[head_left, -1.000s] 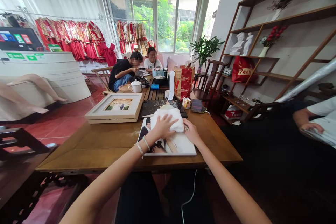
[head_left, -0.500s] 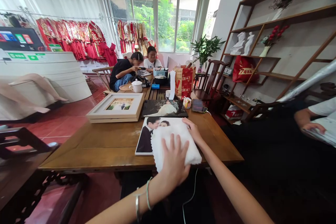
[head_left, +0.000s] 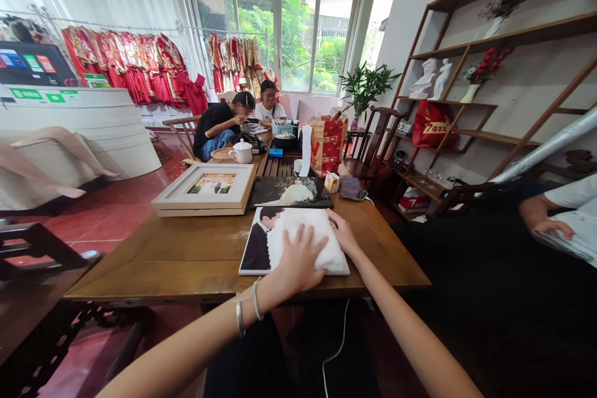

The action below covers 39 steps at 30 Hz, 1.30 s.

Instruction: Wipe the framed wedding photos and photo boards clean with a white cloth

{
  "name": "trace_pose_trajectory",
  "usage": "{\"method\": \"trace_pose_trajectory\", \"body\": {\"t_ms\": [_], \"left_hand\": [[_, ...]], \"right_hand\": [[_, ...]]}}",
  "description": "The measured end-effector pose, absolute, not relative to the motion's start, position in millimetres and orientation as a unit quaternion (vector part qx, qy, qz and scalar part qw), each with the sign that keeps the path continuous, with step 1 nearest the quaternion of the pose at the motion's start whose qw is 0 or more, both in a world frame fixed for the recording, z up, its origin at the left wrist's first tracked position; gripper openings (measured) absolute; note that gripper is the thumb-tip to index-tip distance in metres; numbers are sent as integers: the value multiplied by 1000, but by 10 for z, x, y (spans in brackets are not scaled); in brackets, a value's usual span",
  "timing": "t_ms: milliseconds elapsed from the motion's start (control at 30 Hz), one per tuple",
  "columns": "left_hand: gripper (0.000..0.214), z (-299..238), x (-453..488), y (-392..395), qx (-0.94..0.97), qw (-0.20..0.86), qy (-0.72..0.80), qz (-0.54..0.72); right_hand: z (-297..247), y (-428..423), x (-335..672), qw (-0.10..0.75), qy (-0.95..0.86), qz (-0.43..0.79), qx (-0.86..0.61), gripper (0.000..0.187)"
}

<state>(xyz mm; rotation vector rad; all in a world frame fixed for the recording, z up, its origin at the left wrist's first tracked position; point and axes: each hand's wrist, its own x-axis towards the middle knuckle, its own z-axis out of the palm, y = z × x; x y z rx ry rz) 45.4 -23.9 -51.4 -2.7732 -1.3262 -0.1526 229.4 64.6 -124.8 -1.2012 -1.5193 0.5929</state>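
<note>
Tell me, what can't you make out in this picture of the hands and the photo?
Head view:
- Most of the photo print: covered by the white cloth and the left hand.
- Right hand: whether it grips the print's edge; its own palm hides that.
- Phone screen: blurred.
- Person at the right: cut off by the picture's edge.

The white cloth (head_left: 298,224) is being pushed back up the photo print (head_left: 255,250) by the left hand (head_left: 302,259), after being dragged from the far end past the print's near edge half a second earlier.
</note>
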Motion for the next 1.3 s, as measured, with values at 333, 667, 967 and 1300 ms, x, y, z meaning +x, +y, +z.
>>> {"method": "trace_pose_trajectory", "body": {"t_ms": [333,667,967,1300], "left_hand": [[60,-530,426,639,-912,68,-400,-64],[62,-565,329,420,-911,57,-401,-77],[81,-657,37,-475,-926,16,-374,-49],[78,-634,51,-355,-926,24,-371,-68]], "right_hand": [[-1254,646,2261,523,-638,220,-521,45],[-1210,598,2227,520,-654,189,-516,39],[-1233,604,2217,521,-650,185,-521,36],[-1237,603,2215,514,-660,176,-519,36]]}}
